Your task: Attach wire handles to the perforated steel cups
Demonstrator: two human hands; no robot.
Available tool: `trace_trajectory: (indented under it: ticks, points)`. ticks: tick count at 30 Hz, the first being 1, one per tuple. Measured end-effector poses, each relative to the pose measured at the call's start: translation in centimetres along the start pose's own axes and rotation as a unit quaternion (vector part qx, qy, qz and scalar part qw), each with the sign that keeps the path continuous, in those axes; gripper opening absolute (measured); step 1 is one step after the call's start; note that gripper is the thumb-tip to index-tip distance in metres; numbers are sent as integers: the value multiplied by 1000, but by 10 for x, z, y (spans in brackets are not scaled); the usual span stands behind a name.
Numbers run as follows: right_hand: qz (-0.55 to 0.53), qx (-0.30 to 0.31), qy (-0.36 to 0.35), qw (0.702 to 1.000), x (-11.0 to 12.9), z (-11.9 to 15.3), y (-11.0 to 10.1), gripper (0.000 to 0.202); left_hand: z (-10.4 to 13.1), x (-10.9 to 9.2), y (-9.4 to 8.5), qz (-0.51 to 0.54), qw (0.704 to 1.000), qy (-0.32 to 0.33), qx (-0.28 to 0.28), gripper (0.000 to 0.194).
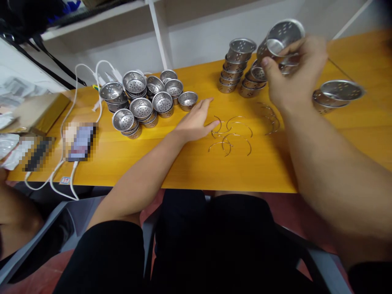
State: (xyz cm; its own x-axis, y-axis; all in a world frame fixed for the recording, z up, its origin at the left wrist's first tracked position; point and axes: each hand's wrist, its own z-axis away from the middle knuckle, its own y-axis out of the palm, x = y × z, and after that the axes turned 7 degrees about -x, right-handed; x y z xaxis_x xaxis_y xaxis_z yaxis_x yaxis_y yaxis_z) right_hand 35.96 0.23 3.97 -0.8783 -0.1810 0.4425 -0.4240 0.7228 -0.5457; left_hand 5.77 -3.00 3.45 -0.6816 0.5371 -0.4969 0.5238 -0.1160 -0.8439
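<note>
Raised above the right part of the table, my right hand (301, 73) grips a perforated metal cup (283, 36) by its side, thumb and fingers on the wall. Beneath it are stacked perforated cups (234, 69), and another short stack (338, 96) lies to the right of my wrist. My left hand (197, 120) rests on the table with fingers stretched out and holds nothing. Its fingertips are close to a single cup (188, 100). Several thin curved wires (231, 134) lie to the right of its thumb. Part of the stack behind my right hand is hidden.
Several more perforated cups (141, 108) stand in groups on the left of the wooden table (171, 163). Farther left are a phone (82, 141), white cables (73, 100) and a cardboard box (39, 112). White shelving (196, 41) backs the table. A person's arm (18, 216) shows at far left.
</note>
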Motion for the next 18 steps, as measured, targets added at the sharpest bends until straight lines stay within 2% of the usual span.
trace_trajectory:
  ticks: [1,3,5,6,8,9,11,14,16,17,18]
  points:
    - [-51,-24,-5,998,11,3,-4,37,-1,2,3,24,1000,0,-18,90]
    - [-167,19,-41,985,29,10,-9,50,-3,5,11,74,996,-2,-51,92]
    - [-215,148,-57,964,42,18,-11,71,-6,9,19,116,991,-3,-70,93]
    - [-223,217,-62,948,47,21,-12,76,-6,10,22,133,988,-1,-74,94]
    - [-217,324,-52,919,53,27,-13,76,-7,13,26,159,984,7,-82,95]
    - [-220,355,-44,908,55,29,-14,75,-7,14,26,168,982,13,-85,94]
    - [-252,385,-36,887,56,30,-14,77,-7,16,25,189,978,18,-84,88]
    - [-303,404,-45,862,53,25,-16,96,-9,17,23,239,968,6,-79,76]
    - [-242,405,-48,880,46,18,-19,99,-11,17,22,269,959,-7,-88,72]
    - [-176,402,-50,897,40,14,-21,91,-12,17,22,273,957,-12,-96,71]
    - [-95,391,-59,914,32,10,-23,75,-12,17,22,271,957,-16,-102,71]
